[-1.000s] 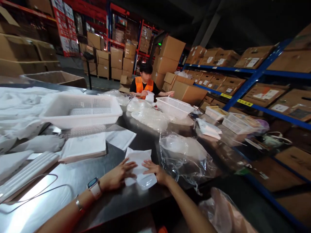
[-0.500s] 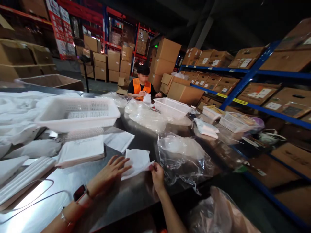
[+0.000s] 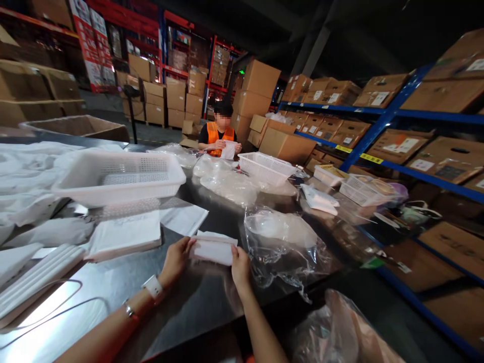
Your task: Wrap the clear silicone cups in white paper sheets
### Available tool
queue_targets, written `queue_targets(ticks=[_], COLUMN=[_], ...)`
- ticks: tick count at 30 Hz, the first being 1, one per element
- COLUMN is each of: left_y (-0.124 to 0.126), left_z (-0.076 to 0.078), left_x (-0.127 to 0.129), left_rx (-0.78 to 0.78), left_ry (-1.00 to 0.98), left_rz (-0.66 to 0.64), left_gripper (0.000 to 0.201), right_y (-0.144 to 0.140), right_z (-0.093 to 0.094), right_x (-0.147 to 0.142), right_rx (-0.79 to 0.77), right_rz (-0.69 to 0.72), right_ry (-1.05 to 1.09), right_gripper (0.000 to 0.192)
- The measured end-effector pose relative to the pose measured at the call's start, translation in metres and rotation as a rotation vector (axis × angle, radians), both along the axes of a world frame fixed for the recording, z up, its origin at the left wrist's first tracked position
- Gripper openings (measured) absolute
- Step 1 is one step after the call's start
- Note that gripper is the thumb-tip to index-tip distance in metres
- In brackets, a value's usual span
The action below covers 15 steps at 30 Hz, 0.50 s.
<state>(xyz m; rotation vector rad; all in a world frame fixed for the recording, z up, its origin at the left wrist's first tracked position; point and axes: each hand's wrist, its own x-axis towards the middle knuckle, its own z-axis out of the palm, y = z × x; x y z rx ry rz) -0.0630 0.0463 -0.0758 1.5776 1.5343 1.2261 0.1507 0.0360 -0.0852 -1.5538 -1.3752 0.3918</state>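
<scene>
Between my two hands is a thin white pouch-like sheet [image 3: 214, 250], partly folded over, just above the metal table [image 3: 196, 297]. My left hand [image 3: 177, 261] pinches its left end, and my right hand [image 3: 241, 267] pinches the right end. Whether anything lies inside the white piece I cannot tell. Left of it rests a stack of white sheets [image 3: 124, 234], with more flat white sheets [image 3: 184, 216] beside the stack. To the right of my right hand lies a clear plastic bag [image 3: 283, 242] with whitish contents.
A white basket [image 3: 121, 186] stands at the left and another basket [image 3: 266, 169] farther back. Clear bags [image 3: 227, 181] lie mid-table. Across the table a person in an orange vest [image 3: 219, 135] holds a white piece. Shelves of cartons [image 3: 393, 143] line the right side.
My left hand has turned over from lying flat and now grips the left end. The white sheet has been folded and lifted between both hands. The person opposite has spread their white piece.
</scene>
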Motion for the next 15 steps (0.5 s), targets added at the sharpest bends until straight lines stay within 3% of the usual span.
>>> queue_targets(ticks=[8, 15], left_y=[0.006, 0.008], left_z=[0.001, -0.003], left_x=[0.017, 0.012], left_rx=[-0.043, -0.092], left_ry=[0.212, 0.362], left_rz=[0.035, 0.034], left_gripper=[0.034, 0.030], right_y=[0.001, -0.002], right_z=[-0.005, -0.008], right_x=[0.001, 0.003], right_rx=[-0.074, -0.154], right_rz=[-0.108, -0.136], right_ry=[-0.239, -0.375], right_gripper=[0.062, 0.039])
